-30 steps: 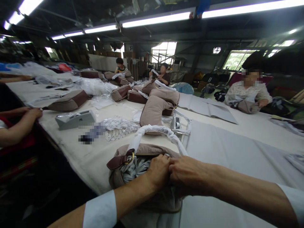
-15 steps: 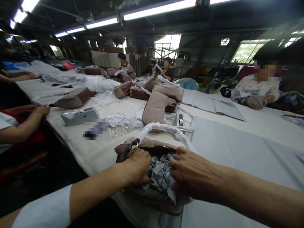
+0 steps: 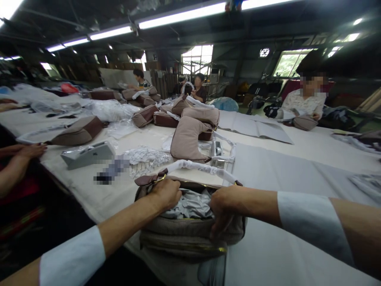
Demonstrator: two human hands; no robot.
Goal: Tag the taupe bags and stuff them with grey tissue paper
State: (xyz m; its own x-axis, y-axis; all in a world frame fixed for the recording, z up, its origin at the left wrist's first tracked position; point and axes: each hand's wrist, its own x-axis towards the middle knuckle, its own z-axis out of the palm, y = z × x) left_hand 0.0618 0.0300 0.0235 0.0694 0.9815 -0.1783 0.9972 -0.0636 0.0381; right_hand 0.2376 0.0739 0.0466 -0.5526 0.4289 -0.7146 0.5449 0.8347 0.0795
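Note:
A taupe corduroy handbag point(image 3: 190, 230) with gold zips and dark brown trim stands in front of me, its top open. Crumpled grey paper point(image 3: 192, 204) fills the opening. The bag's handle point(image 3: 202, 169) is wrapped in white and arches up behind. My left hand point(image 3: 167, 194) is closed, its curled fingers dipping into the left end of the opening against the paper; what they hold is hidden. At the right end, my right hand point(image 3: 223, 206) grips the bag's rim, some fingers down over the front and the others partly hidden.
Several taupe and brown bags point(image 3: 187, 139) lie beyond on the white table. A grey tape dispenser point(image 3: 89, 154) and a pile of crumpled white material point(image 3: 145, 161) are at left. Grey sheets point(image 3: 276, 178) spread to the right. A co-worker's hand point(image 3: 29, 153) rests at the left edge; other people sit across.
The bag's front has come into fuller view, with its zips showing. My left hand has curled closed; my right hand has moved down over the rim. The view has turned slightly right.

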